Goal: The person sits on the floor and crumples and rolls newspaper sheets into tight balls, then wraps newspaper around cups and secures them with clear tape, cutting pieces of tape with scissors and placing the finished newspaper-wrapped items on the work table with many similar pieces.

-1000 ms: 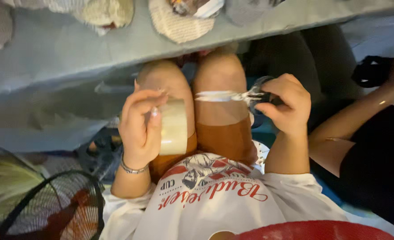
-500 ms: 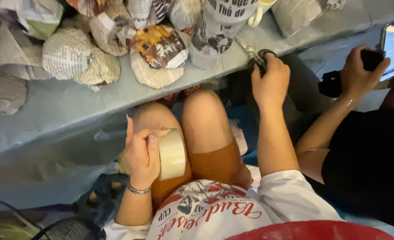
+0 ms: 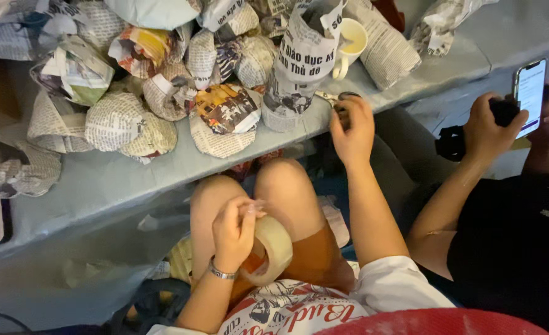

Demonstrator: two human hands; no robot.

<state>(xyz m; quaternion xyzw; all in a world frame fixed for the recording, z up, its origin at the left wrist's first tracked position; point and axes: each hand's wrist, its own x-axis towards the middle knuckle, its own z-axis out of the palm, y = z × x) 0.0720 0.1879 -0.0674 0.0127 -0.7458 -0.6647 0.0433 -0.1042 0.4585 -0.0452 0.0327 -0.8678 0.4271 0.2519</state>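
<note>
while the left hand [image 3: 236, 232] sits over the lap with its fingers clamped round a roll of clear tape [image 3: 268, 249], thumb and forefinger pinching at the loose end, the roll rests just above the knees, below the table edge. a firm pinch on that free end, with the roll held steady, would likely keep the tape from sticking back on itself. further right, the right hand [image 3: 352, 127] reaches up to the grey table [image 3: 101, 186], fingers curled together over the dark handles of scissors [image 3: 336, 99] lying at the rim; a full grip through the loops would likely lift them cleanly. newspaper-wrapped bundles [image 3: 125, 124] crowd the tabletop, with a white mug [image 3: 352, 40] among them. at far right another person's hands hold a phone [image 3: 530, 93].
</note>
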